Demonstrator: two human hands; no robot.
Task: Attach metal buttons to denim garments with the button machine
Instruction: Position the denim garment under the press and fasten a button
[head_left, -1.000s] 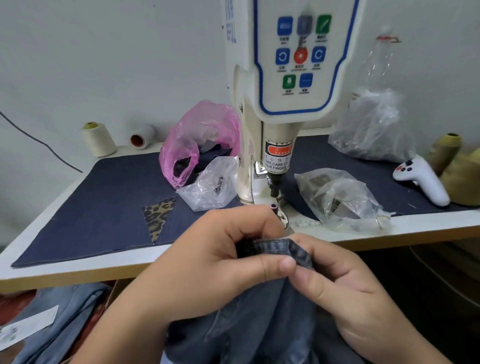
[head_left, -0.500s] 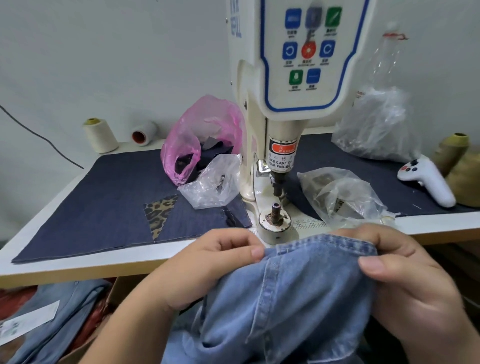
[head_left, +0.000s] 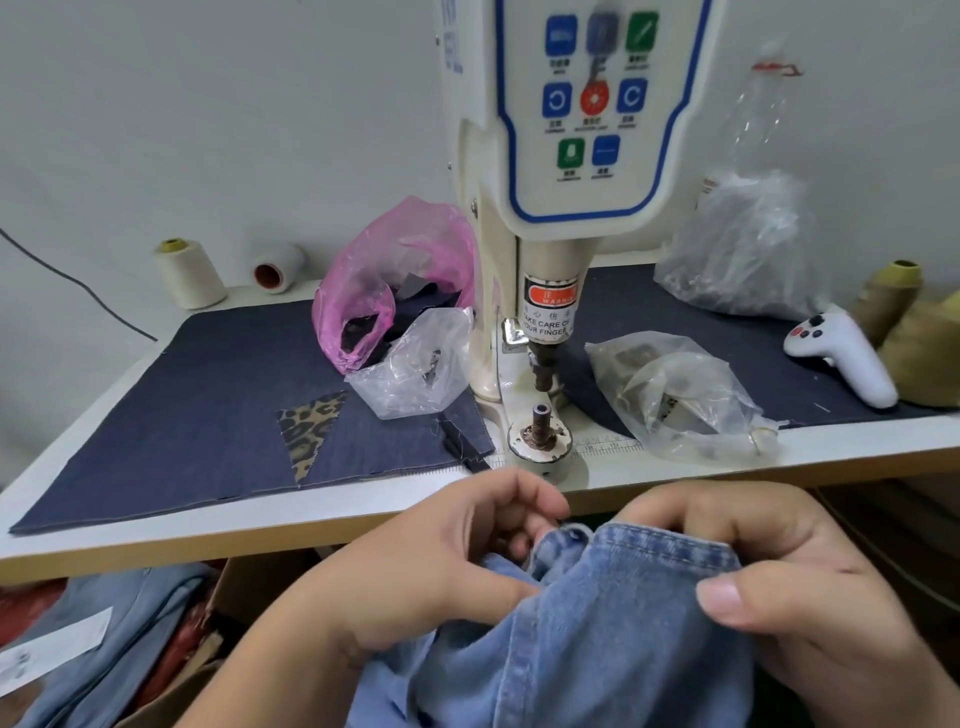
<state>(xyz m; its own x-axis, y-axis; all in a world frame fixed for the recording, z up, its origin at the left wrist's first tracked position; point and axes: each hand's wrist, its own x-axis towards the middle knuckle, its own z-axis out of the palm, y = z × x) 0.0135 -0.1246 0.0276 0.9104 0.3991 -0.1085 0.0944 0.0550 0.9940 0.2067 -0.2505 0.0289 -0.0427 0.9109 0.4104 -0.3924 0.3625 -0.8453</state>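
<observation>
Both hands hold a denim garment (head_left: 613, 634) at lower centre of the frame, below the table (head_left: 156, 535) edge, short of the button machine (head_left: 566, 156).

Left hand (head_left: 426, 566): fingers curled, thumb pressing the denim fold against them, gripping the cloth's left part. Right hand (head_left: 789, 582): fingers curled over the stitched top hem, thumb pinching it from the front. Machine's lower die (head_left: 540, 431) stands bare at centre, just above the hands, punch (head_left: 544, 366) raised over it. Clear bag (head_left: 680, 400) of metal parts lies right of the die; smaller clear bag (head_left: 415, 369) and pink bag (head_left: 384, 280) left of the machine. Dark cloth mat (head_left: 182, 405) covers the table, leopard patch (head_left: 309, 431) sewn in. Two thread cones (head_left: 189, 273) at upper left; white controller (head_left: 847, 358) at right edge.
</observation>
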